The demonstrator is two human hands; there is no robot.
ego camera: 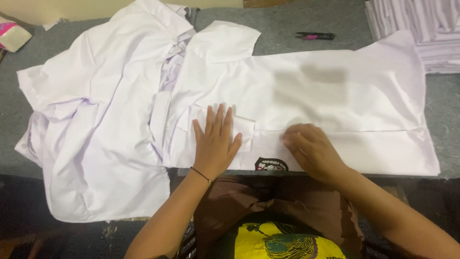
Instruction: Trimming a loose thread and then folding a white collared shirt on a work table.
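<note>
Pressing down flat on a white shirt [306,96] here, both hands on it at the near edge of the grey counter [297,24]. The left hand [215,141] lies palm down with its fingers [218,117] spread and released, gripping nothing, right on top of the chest pocket [239,129]. The right hand [311,148] sits just beside it on the folded lower strip of the same shirt, fingers loosely curled and a bit blurred, so I can't tell if it's pinching the cloth or just resting on it. A small dark round badge [271,165] peeks out at the shirt's edge, between the two hands.

Stuff around: a second white shirt [96,120] lies rumpled to the left, overlapping the first one near the collar and hanging off the counter's front edge. A stack of folded white cloth [421,29] sits at the far right corner, well apart from the hands. A black clipper tool with pink on it [315,35] lies on the counter beyond the shirt, and something pink and white [13,36] sits at the far left edge. Nothing blocks either hand.
</note>
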